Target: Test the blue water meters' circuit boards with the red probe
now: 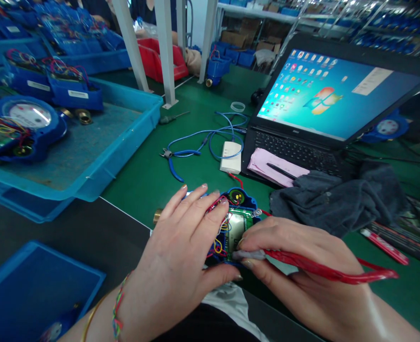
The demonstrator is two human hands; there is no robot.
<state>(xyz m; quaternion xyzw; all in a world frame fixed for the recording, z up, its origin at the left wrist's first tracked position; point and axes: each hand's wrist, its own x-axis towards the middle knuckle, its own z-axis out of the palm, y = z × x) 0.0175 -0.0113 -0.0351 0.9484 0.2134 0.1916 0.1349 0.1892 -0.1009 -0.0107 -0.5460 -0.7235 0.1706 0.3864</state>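
A blue water meter (pixel 251 199) lies at the front edge of the green table, its circuit board and small LCD screen (pixel 236 225) exposed among coloured wires. Spread flat over its left side, my left hand (pixel 186 232) rests with fingers extended and covers much of the meter. Between thumb and fingers, my right hand (pixel 295 261) pinches a grey-tipped probe (pixel 249 255) with a red wrapped lead (pixel 316 268). The probe's tip is at the lower edge of the board; whether it touches is hard to tell. A brass fitting (pixel 157 216) sticks out at the meter's left.
Left stands a blue tray (pixel 124 137) with several meters. Ahead lie blue-handled cutters (pixel 176 164), a screwdriver (pixel 172 118) and a white box (pixel 231 157) with a blue cable. On the right are an open laptop (pixel 302 104), pink paper (pixel 274 166), dark cloth (pixel 338 199) and red marker (pixel 384 246).
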